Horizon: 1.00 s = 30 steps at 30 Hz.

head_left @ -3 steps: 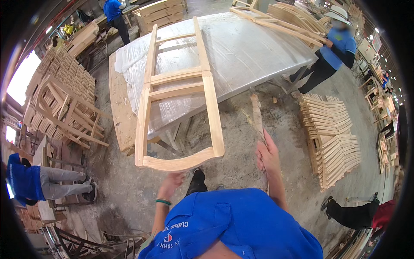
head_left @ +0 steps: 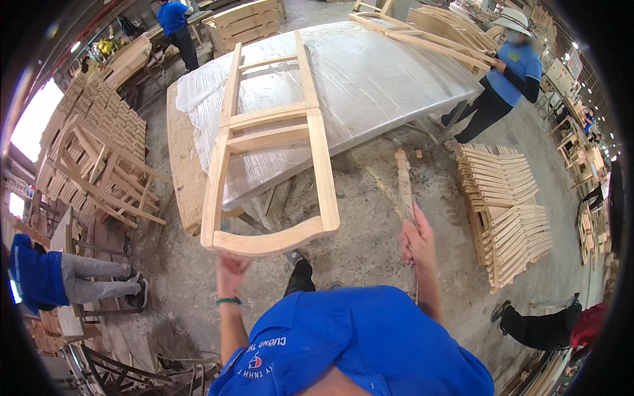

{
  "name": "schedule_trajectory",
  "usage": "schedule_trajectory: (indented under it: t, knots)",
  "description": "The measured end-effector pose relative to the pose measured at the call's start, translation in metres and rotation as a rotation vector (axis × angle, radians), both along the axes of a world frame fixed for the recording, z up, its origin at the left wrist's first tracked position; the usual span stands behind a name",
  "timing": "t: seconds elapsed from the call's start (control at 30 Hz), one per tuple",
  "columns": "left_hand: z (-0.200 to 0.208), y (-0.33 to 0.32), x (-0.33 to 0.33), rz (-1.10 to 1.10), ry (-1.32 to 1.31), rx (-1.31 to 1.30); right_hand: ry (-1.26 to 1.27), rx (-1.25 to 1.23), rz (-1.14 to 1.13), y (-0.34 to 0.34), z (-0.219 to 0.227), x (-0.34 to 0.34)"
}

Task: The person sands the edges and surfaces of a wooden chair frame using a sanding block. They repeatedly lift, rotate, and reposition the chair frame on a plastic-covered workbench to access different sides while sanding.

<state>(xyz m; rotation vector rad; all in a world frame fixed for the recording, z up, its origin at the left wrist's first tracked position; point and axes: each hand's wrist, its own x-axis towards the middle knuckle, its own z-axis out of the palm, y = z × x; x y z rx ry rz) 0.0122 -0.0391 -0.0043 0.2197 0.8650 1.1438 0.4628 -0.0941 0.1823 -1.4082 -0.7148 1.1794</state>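
White lettering (head_left: 269, 344), red emblem (head_left: 255, 362) on blue shirt (head_left: 383, 330); part seemingly lost in folds.

Can't make out the fingertips of the left hand (head_left: 231, 267): they're tucked behind the curved end rail of the pale wooden chair frame (head_left: 271, 245), so no clue if it's gripping. Right hand (head_left: 417, 241) covers the middle of a long, ragged brown strip (head_left: 404, 178), material unclear. Bottom edge chops the blue work shirt (head_left: 370, 330), and the top edge cuts off the head of a blue-shirted worker (head_left: 173, 18).
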Motion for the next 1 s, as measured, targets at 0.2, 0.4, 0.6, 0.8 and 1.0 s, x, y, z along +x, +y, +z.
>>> schedule_trajectory:
  t: [0.2,0.4,0.6,0.8,1.0]
  knots:
    - [0.102,0.071,-0.006,0.169,0.092,0.215,0.082,0.057,-0.060,-0.006,0.018,0.009]
    - [0.131,0.041,0.053,-0.206,0.112,0.281,0.311,0.073,0.048,0.001,0.036,0.000]
    - [0.103,0.022,0.176,-0.689,0.100,0.323,0.468,0.111,0.193,0.055,0.049,-0.029]
    - [0.072,0.109,0.209,-0.819,0.266,0.281,0.252,0.234,0.397,0.120,0.066,-0.079]
    - [0.038,0.235,0.179,-0.478,0.348,0.254,0.178,-0.130,0.530,0.207,0.017,-0.149]
